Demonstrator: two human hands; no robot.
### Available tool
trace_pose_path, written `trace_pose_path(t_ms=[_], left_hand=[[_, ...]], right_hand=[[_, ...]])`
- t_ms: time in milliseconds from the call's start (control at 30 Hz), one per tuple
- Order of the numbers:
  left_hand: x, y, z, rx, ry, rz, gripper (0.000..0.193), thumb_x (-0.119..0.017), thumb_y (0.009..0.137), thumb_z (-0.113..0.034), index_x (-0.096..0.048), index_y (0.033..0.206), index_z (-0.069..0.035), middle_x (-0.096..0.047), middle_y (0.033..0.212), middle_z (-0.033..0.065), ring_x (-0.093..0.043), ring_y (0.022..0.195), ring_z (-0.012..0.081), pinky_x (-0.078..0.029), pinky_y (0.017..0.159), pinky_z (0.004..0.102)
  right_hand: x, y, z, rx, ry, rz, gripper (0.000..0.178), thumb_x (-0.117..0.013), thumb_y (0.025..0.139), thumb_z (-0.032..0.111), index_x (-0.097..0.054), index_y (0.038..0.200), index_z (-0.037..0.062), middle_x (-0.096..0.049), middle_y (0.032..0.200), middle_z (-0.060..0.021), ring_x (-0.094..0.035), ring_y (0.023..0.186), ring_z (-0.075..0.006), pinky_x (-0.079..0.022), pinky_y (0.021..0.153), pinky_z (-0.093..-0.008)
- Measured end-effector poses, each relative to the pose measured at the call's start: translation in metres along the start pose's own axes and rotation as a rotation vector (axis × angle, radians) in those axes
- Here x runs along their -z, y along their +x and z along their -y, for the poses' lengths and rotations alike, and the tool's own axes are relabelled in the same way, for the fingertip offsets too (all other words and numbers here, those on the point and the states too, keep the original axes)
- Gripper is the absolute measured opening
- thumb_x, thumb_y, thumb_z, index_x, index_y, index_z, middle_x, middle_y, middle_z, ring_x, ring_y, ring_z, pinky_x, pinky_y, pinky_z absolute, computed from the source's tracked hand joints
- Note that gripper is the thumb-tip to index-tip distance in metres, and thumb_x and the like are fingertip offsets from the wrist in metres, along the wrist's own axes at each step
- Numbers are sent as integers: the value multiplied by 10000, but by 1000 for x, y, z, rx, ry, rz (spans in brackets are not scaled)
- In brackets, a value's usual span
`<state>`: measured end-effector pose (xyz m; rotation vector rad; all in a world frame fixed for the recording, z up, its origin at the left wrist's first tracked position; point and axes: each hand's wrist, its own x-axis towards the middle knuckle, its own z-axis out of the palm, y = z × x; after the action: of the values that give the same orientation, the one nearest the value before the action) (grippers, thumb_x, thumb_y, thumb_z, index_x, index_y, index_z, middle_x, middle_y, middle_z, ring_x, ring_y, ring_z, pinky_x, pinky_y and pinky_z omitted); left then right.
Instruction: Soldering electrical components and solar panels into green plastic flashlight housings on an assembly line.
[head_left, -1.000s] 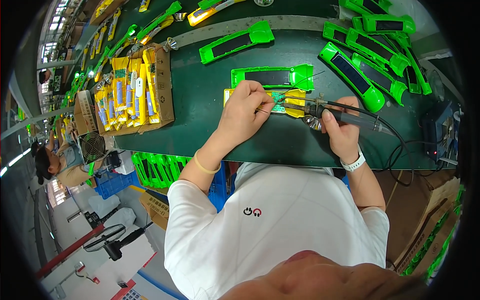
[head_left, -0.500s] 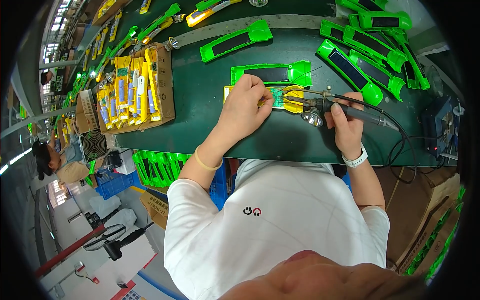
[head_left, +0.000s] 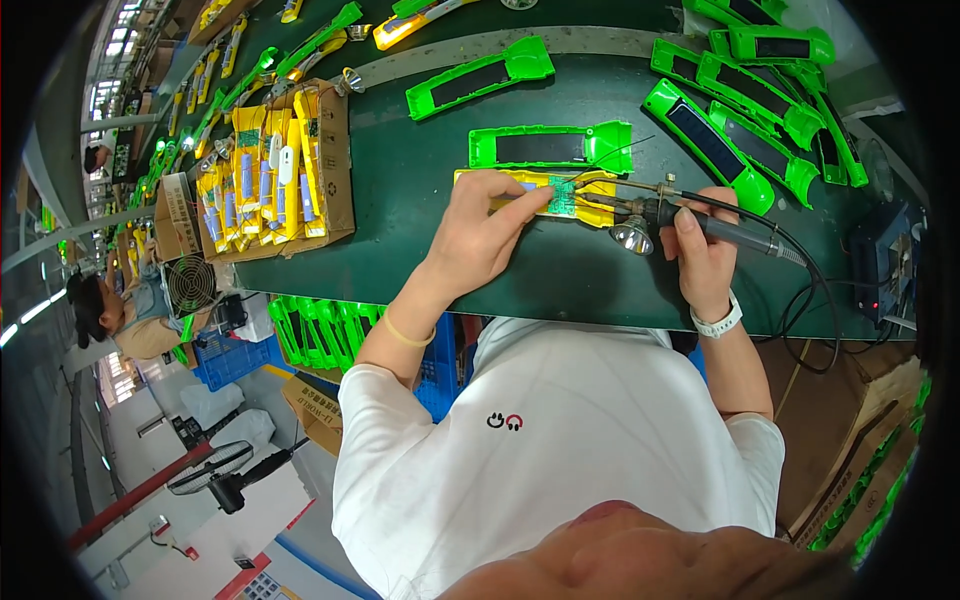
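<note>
On the dark green bench, near the person, lies a yellow piece with a small green board. A green case sits just past it, on the far side. The left hand now lies flatter than half a second ago, so more of the yellow piece shows. Its thumb and finger are close together by the board; I cannot tell if they pinch anything. The right hand has its fingers around a soldering iron, pulled back right a little, leaving more of the board in sight.
</note>
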<state>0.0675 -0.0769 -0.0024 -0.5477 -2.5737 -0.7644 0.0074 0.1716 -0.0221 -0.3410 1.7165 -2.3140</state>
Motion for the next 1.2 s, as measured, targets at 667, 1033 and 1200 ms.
trace_pose_path(t_ms=[667, 1033, 1200], left_hand=[[2, 15, -2, 92, -71, 112, 190, -705, 654, -28, -635, 817, -96, -511, 762, 47, -528, 634, 189, -445, 551, 300], [7, 22, -2, 70, -47, 233, 143, -651, 681, -31, -603, 812, -65, -483, 788, 68, -518, 715, 221, -444, 578, 317], [9, 22, 0, 57, -53, 238, 149, -652, 679, -35, -602, 813, -75, -475, 785, 66, -510, 713, 219, -444, 588, 319]], right_hand=[[3, -1, -1, -42, -33, -36, 235, -561, 852, 94, -356, 960, 59, -485, 720, -40, -425, 512, -75, -349, 448, -199], [-3, 0, -8, -10, -79, 28, 237, -587, 835, 70, -383, 951, 38, -507, 803, -46, -459, 568, -52, -377, 494, -174], [0, 0, -5, -81, -86, 25, 240, -590, 836, 72, -385, 955, 34, -492, 791, -40, -460, 568, -61, -380, 485, -188]])
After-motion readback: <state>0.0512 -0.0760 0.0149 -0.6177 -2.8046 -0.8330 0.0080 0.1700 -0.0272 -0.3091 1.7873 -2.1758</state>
